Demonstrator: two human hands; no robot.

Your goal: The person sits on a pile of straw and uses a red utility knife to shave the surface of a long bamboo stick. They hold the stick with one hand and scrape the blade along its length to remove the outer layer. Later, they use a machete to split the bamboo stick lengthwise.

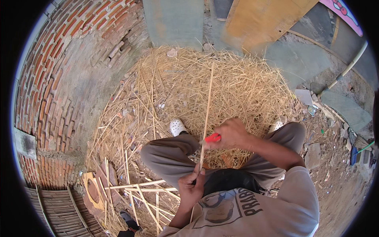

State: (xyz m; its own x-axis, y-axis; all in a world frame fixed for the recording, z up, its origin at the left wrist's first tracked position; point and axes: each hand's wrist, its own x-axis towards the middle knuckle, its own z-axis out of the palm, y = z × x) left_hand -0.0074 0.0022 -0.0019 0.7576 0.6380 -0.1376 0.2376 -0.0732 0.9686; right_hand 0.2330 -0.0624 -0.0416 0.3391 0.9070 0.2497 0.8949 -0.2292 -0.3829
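The left hand [192,185] is pinching a long, thin, pale wood-like strip [209,98] low down, between brown-trousered knees [167,154]. The right hand [233,133] is clasping a bright red handle [213,138] alongside it. Beyond, loose straw-coloured slivers [244,87] are covering the ground.

Illumination is moderately bright and diffuse, with the source out of view. Shadows are soft, darkest on the black cloth [227,182] at lower centre. The straw [241,83] at centre reads sharply; the right hand [233,135] and red handle [213,138] show slight softness (consistent with motion blur). Fisheye distortion bows the brick wall [55,85] at left. Blackened corners frame the circle; a bluish-white fringe marks its left rim.
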